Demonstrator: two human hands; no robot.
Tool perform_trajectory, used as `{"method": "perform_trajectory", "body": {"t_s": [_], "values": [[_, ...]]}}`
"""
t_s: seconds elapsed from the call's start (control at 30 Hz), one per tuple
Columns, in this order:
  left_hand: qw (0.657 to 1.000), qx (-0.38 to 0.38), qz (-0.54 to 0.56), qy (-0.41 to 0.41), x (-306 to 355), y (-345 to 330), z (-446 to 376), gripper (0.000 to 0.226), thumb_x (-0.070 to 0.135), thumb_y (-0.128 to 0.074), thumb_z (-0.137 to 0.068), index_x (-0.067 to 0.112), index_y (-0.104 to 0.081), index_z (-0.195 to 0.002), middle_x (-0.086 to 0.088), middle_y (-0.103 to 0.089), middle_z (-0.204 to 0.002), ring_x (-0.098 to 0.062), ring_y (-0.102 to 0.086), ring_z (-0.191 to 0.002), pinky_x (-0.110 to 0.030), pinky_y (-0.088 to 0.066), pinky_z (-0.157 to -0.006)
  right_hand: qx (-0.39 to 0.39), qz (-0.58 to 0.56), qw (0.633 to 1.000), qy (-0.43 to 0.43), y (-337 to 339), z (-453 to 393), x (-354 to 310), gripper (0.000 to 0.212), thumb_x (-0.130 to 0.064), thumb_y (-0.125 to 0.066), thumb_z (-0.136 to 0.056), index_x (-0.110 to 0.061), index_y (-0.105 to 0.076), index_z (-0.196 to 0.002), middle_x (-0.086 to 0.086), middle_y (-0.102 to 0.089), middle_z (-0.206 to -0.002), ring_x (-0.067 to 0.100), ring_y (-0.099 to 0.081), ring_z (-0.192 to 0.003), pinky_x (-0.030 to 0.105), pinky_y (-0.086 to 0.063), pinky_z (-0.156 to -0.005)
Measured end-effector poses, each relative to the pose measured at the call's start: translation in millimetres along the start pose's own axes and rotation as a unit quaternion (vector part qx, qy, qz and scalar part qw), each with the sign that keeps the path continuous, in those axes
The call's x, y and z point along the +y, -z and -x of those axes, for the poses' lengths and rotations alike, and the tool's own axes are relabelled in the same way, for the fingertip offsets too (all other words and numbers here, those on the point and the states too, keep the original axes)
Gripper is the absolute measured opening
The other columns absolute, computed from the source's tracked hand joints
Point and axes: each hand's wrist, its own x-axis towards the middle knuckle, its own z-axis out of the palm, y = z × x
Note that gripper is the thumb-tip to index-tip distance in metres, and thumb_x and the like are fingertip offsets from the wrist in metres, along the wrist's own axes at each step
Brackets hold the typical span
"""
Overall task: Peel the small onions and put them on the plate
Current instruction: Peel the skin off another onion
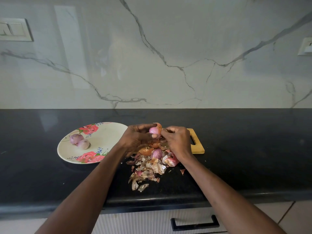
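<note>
Both hands are meeting above the middle of the black counter [50, 179]. The left hand [137, 137] is curling its fingers and thumb around a small pink onion [154, 130], holding it up off the counter. The right hand [177, 141] is pinching at the right side of that same onion, where a flap of orange-brown skin [159, 126] is standing loose along the top; its fingers are bunched tight, and exactly what they are gripping is hard to make out.

To the left, a pale plate [104, 132] with red rose prints is sitting on the counter, carrying two peeled onions [79, 141] that are touching each other near its left part.

Below the hands, a heap of papery peels [148, 171] is spreading toward the near edge of the counter. Another purplish onion [157, 153] is lying in the far part of that heap, beside some thicker pink pieces. A wooden cutting board [197, 147] is showing at the right of the hands, its handle end sticking out, mostly covered by the hands and peels.

A marble-patterned wall is rising behind the counter, and a drawer handle [194, 223] is showing below the near edge.
</note>
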Motion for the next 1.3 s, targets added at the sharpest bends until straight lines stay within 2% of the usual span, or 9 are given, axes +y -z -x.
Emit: {"method": "perform_trajectory", "body": {"t_s": [0.1,0.23,0.33,0.53,0.7,0.87,0.97,1.07,1.3], "values": [[0.999,-0.012,0.027,0.016,1.4,-0.2,0.5,0.047,-0.007,-0.072,-0.072,0.001,-0.070,-0.117,-0.022,-0.072,-0.115,-0.035,-0.073,-0.099,-0.045,-0.060,-0.090,0.002,-0.012,1.000,-0.014,0.7,-2.0,1.8,0.019,-0.013,-0.072,-0.091,-0.005,-0.077,-0.074,0.007,-0.073,-0.067,0.023,-0.073,-0.061,0.050,-0.061,-0.061],[0.991,0.002,0.129,0.022,6.1,0.5,0.7,0.039,-0.004,-0.067,-0.079,-0.003,-0.067,-0.117,-0.024,-0.072,-0.112,-0.030,-0.075,-0.090,-0.039,-0.063,-0.079,-0.013,-0.051,0.997,-0.065,3.0,-6.3,-1.3,0.010,-0.017,-0.074,-0.089,-0.016,-0.079,-0.098,-0.003,-0.078,-0.087,0.014,-0.074,-0.084,0.030,-0.059,-0.074],[0.988,0.011,0.150,0.027,6.2,0.5,0.7,0.032,0.004,-0.065,-0.084,-0.005,-0.069,-0.114,-0.024,-0.072,-0.110,-0.027,-0.075,-0.088,-0.034,-0.064,-0.076,-0.064,-0.098,0.990,-0.080,4.4,-7.8,0.3,0.035,-0.021,-0.081,-0.082,-0.015,-0.074,-0.116,-0.001,-0.076,-0.110,0.010,-0.071,-0.104,0.026,-0.057,-0.087],[0.995,-0.001,0.095,0.028,0.4,4.1,-2.4,0.028,0.012,-0.067,-0.087,-0.004,-0.074,-0.110,-0.027,-0.070,-0.117,-0.033,-0.073,-0.093,-0.039,-0.060,-0.087,-0.042,-0.158,0.983,-0.086,3.2,-7.7,3.8,0.017,-0.007,-0.080,-0.081,-0.011,-0.079,-0.097,0.005,-0.078,-0.096,0.025,-0.072,-0.100,0.038,-0.057,-0.091],[0.995,0.000,0.090,0.031,1.5,2.8,-1.7,0.029,0.016,-0.069,-0.085,-0.002,-0.076,-0.107,-0.029,-0.071,-0.111,-0.028,-0.075,-0.079,-0.031,-0.064,-0.075,-0.022,-0.195,0.971,-0.137,0.5,-10.6,3.7,0.008,-0.007,-0.079,-0.082,-0.007,-0.080,-0.090,0.012,-0.077,-0.089,0.025,-0.071,-0.088,0.045,-0.056,-0.089],[0.996,0.008,0.084,0.025,1.9,-1.4,-1.2,0.031,0.015,-0.069,-0.083,-0.003,-0.073,-0.108,-0.028,-0.072,-0.109,-0.030,-0.074,-0.081,-0.031,-0.063,-0.074,-0.021,-0.157,0.983,-0.093,3.5,-10.6,1.9,0.016,-0.008,-0.072,-0.090,-0.019,-0.077,-0.079,-0.004,-0.074,-0.074,0.006,-0.066,-0.072,0.023,-0.052,-0.071],[0.995,0.027,0.100,0.014,-0.3,-0.9,-3.8,0.026,0.013,-0.070,-0.083,-0.004,-0.075,-0.102,-0.028,-0.072,-0.105,-0.031,-0.074,-0.083,-0.034,-0.064,-0.077,-0.047,-0.136,0.987,-0.072,2.1,-8.1,-1.2,0.009,-0.016,-0.074,-0.089,-0.020,-0.078,-0.096,-0.007,-0.077,-0.087,0.004,-0.071,-0.083,0.021,-0.056,-0.075],[0.995,0.048,0.082,0.016,-3.9,3.3,-7.5,0.031,0.019,-0.072,-0.084,-0.007,-0.074,-0.100,-0.029,-0.071,-0.095,-0.027,-0.072,-0.067,-0.031,-0.064,-0.064,-0.072,-0.102,0.991,-0.058,-2.1,-5.1,-1.1,0.041,-0.019,-0.083,-0.080,-0.016,-0.072,-0.120,-0.003,-0.074,-0.117,0.005,-0.068,-0.107,0.025,-0.056,-0.091],[0.997,0.061,0.047,0.013,-6.8,2.3,-9.7,0.041,0.025,-0.073,-0.081,-0.013,-0.072,-0.097,-0.029,-0.071,-0.083,-0.027,-0.066,-0.052,-0.033,-0.062,-0.056,-0.063,-0.113,0.990,-0.060,-3.3,-6.5,2.8,0.035,-0.019,-0.079,-0.085,-0.008,-0.073,-0.118,0.007,-0.073,-0.118,0.013,-0.067,-0.115,0.042,-0.052,-0.104]]}}
